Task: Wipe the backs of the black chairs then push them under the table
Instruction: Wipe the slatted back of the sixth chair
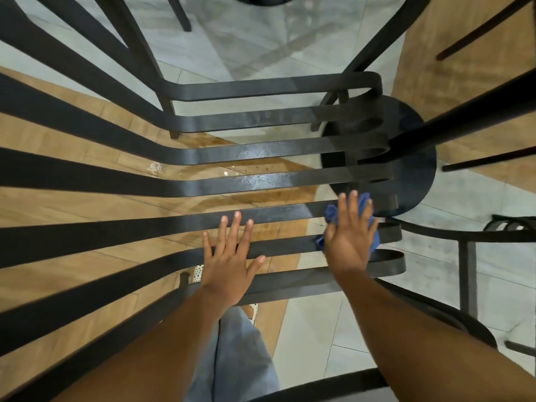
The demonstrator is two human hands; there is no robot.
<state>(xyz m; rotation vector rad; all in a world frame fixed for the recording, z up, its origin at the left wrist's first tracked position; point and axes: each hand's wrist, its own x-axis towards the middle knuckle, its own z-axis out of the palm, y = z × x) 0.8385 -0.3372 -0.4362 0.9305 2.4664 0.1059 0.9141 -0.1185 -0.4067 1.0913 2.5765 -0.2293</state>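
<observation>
Black metal slats, flat bands that bend and curl into loops at one end, make up the chair back (261, 152); some carry a wet sheen, and the blue cloth (333, 216) is soft and crumpled. Right hand (349, 236) presses the cloth onto the slats near the looped ends with straight fingers, nothing curled round it; left hand (229, 256) lies flat and spread on the slats just beside, toward the bend. Risks, as I judge them: cloth slipping through the gaps between slats, fingers catching there, damp metal giving under the bracing palm, looped ends missed.
</observation>
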